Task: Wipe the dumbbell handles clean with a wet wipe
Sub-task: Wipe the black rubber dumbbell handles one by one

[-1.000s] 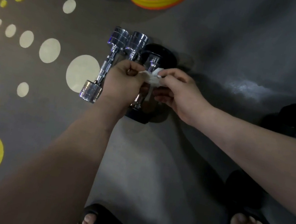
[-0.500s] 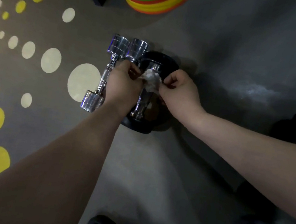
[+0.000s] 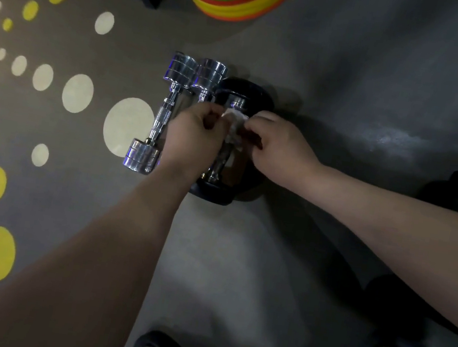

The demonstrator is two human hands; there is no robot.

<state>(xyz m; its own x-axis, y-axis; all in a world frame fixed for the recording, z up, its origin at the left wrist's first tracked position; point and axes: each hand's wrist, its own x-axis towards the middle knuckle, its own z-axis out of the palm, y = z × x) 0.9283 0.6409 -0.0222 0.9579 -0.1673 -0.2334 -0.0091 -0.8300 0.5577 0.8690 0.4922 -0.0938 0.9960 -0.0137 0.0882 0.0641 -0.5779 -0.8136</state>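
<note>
At frame centre, the left hand and right hand each pinch a crumpled white wet wipe above the black dumbbell, whose chrome handle shines

Wet wipe, stretched flat a second ago, now crumpled between left hand and right hand, pinched closer together.
</note>
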